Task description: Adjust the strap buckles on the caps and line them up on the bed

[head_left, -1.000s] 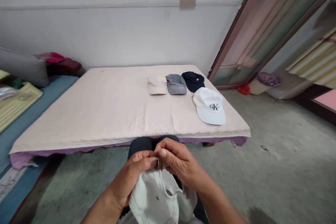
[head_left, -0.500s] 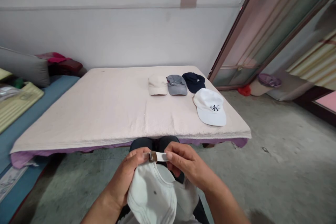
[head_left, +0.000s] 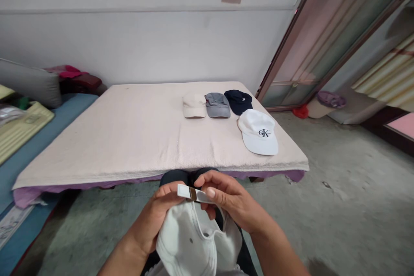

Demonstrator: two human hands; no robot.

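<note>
A pale, nearly white baseball cap [head_left: 184, 237] is held over my lap with its back opening facing up. My left hand [head_left: 155, 213] is closed on the cap's edge beside the strap, its thumb near the free end; several of its fingers are hidden behind the fabric. The white adjusting strap [head_left: 203, 196] passes through a brown and metal buckle [head_left: 193, 193], and its end sticks out to the left. My right hand [head_left: 234, 200] pinches the strap right of the buckle, thumb on top.
On the cloth-covered bed [head_left: 113, 138] lie a beige cap [head_left: 194, 105], a grey cap [head_left: 217, 105], a navy cap [head_left: 238, 101] and a white cap with dark letters [head_left: 258, 131]. A grey cushion [head_left: 30, 82] is at left, a bin [head_left: 323, 103] at right.
The strap's end now shows to the left of the buckle. My right hand has shifted slightly left toward the buckle, and the cap's opening has narrowed and folded.
</note>
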